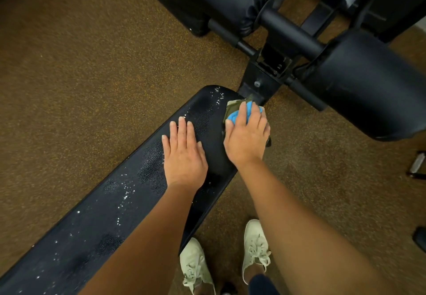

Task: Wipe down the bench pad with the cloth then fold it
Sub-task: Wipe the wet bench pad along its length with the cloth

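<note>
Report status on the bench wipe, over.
Left hand flat on bench pad. Right hand presses cloth at its far end, by the frame. White specks dot the nearer stretch.

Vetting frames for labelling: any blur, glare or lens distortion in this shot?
Head view: warm, dim light; wide-angle bending at the edges; the speckled brown floor smears at left; white specks glint on the long black textured bench pad; the left hand flat on it and the right hand pressing the blue-and-olive cloth look fairly sharp.
</note>
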`<state>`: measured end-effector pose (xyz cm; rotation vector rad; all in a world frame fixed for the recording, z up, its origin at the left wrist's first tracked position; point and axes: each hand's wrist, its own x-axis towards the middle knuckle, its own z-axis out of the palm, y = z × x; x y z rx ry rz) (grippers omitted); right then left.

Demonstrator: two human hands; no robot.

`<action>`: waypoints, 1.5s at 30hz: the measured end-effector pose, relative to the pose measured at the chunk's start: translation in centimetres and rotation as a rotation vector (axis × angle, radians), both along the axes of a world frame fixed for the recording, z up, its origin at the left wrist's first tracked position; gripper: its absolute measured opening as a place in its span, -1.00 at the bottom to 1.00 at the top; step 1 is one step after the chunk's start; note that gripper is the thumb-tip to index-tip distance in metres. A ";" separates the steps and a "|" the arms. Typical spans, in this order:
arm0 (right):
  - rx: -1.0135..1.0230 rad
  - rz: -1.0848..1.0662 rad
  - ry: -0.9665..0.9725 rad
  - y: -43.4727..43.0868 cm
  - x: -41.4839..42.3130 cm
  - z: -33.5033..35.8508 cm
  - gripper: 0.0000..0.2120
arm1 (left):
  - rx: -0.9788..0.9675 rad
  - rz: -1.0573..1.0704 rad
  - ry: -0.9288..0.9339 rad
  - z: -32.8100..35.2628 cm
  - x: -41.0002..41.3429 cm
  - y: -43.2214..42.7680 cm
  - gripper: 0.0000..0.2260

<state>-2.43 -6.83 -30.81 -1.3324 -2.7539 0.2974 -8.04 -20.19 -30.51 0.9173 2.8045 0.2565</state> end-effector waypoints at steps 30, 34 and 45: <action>-0.287 -0.505 0.331 -1.2 -0.4 0.5 -0.38 | -0.017 -0.036 -0.008 0.0 -0.2 -0.4 -0.47; -0.286 -0.493 0.377 -5.7 0.7 0.4 -0.39 | -0.029 -0.026 0.002 0.0 -0.1 -0.3 -0.46; -0.258 -0.402 0.198 0.5 -0.5 0.5 -0.41 | -0.014 -0.031 0.001 -0.1 0.0 -0.4 -0.48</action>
